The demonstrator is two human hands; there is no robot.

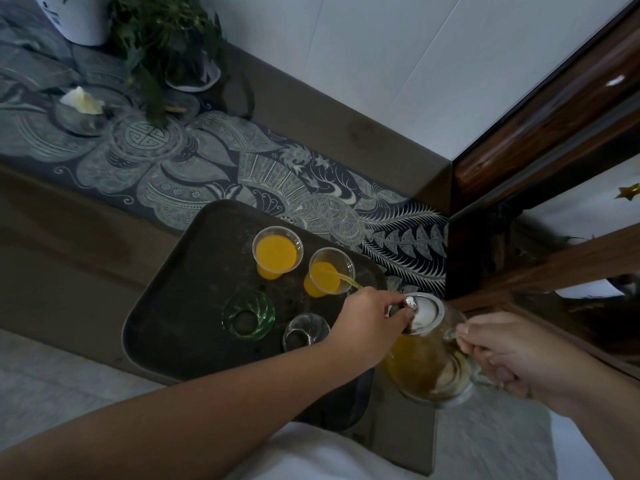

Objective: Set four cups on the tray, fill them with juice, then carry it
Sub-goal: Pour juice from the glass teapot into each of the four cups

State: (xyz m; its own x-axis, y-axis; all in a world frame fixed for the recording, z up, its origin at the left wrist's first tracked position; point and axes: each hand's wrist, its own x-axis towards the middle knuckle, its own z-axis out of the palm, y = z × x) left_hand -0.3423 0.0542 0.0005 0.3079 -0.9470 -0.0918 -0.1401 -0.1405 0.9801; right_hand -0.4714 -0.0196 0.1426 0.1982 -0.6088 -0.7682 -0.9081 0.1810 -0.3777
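Landmark: the dark tray (173,327) lies on a wooden counter, one far corner resting on a patterned runner (214,168).
Jug: a glass jug (429,362) of orange juice hangs off the tray's right near side — tilted, spout toward the tray, its long axis running from the handle on the right down-left to the spout.
Stream: a thin thread of juice (346,280) leaves the spout and lands in the far-right cup.
Right hand: the right hand (519,355) sits on the side of the jug away from the tray, fingers curled round the glass handle.
Left hand: the left hand (367,323) reaches over the tray's right near edge, fingertips pinching the knob of the metal lid (424,311) on top of the jug.
Cups, counted: four on the tray, in two rows of two.
Far left cup (277,251): clear, holds juice.
Far right cup (330,273): clear, holds juice — it is the one under the stream.
Near left cup (248,315): green glass, no juice seen.
Near right cup (306,332): clear, no juice seen, partly behind the left wrist.
Beyond the tray: a potted plant (173,39), a white pot (79,19) and a small dish (81,112) holding something pale stand at the far left end of the runner.
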